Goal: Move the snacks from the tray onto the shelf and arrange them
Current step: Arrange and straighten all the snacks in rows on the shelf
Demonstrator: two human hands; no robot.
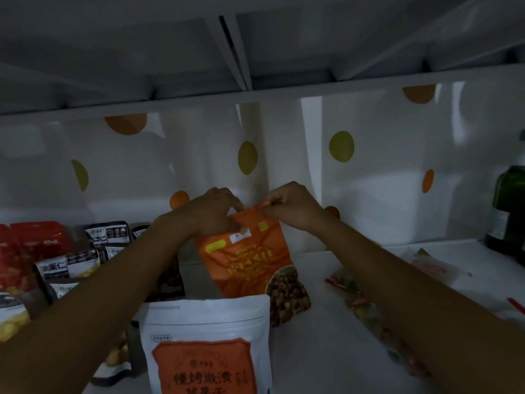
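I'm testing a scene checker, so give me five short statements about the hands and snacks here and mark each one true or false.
1. The left hand and the right hand both pinch the top edge of the orange bag. True.
2. The orange bag lies flat on the shelf. False: it stands upright, held by its top.
3. A white bag with an orange label stands nearer the camera than the orange bag. True.
4. The green bottle stands at the left edge of the view. False: it is at the right edge, and the red packs are on the left.
5. The backdrop is plain white. False: it has orange and green spots.
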